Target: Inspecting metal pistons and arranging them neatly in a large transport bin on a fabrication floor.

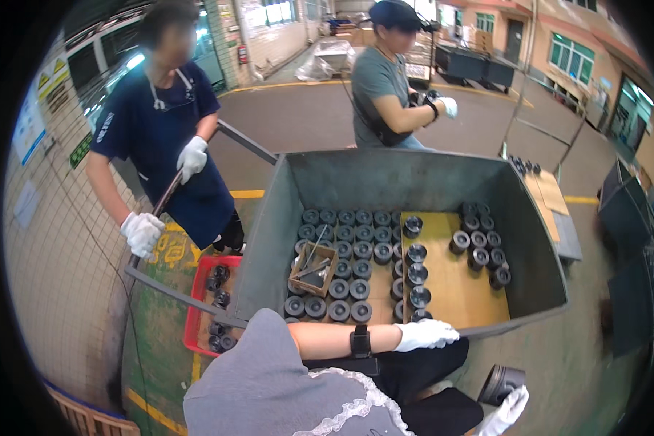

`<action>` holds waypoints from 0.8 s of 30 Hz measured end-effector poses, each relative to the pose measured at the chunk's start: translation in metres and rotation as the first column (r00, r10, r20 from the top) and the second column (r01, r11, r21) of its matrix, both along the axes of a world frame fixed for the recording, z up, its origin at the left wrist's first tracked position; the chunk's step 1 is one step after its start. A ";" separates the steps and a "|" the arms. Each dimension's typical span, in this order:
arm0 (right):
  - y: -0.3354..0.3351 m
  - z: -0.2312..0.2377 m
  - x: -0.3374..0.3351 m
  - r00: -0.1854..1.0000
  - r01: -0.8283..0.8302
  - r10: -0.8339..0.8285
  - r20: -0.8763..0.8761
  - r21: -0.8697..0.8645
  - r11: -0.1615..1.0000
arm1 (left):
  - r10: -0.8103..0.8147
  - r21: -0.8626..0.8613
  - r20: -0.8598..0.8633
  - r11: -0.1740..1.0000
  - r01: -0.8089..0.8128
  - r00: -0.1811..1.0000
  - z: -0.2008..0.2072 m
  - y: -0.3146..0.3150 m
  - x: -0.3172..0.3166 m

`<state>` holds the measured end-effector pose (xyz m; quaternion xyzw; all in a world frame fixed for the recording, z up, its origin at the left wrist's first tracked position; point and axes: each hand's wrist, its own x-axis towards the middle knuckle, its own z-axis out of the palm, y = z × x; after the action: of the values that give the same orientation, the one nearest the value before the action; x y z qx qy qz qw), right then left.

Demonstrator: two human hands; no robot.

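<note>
My right grip [510,413], in a white glove, is closed around a dark metal piston [502,385]—it sits low on the right, outside the bin, tilted, with its grooved side showing and the floor behind it. My left grip [429,335], also gloved, is at the near rim of the big grey metal bin [396,174]; I cannot tell whether its fingers are curled on the rim or just lie over it. A black watch [360,341] is strapped to that wrist.

Inside the bin, upright pistons [344,253] stand in close rows on the left, with a small open box [324,289] of metal tools among them. A yellowish sheet [458,291] covers the right part of the bottom; a line of shinier pistons [417,275] runs along its left edge, and a cluster [478,240] stands near the right wall.

A red crate [196,320] with more dark parts is on the floor to the left. Beyond it, a co-worker in navy [174,123] has both gloved hands on the bin's bar handle [168,195]—another co-worker, in a dark cap [392,13], is past the far wall of the bin.
</note>
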<state>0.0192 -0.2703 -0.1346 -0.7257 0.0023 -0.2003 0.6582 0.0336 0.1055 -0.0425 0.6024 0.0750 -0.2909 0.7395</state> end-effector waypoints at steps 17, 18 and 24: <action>0.118 0.122 -0.014 0.965 -0.050 0.080 -0.249 0.123 0.991 | -0.189 -0.587 -0.233 0.810 0.017 0.954 0.006 -0.035 0.023; 0.113 0.093 -0.013 0.943 0.027 0.230 -0.239 0.746 0.665 | -0.206 -0.596 -0.291 0.803 -0.009 0.934 0.018 -0.046 0.025; 0.116 0.113 -0.029 0.878 0.222 0.330 -0.347 0.905 0.362 | -0.298 -0.761 -0.370 0.640 -0.103 0.880 0.022 -0.070 0.018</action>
<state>-0.0095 -0.1541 -0.0213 -0.2501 0.2509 0.0435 0.9341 0.0516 0.0357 -0.0207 0.1501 0.0859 -0.4706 0.8652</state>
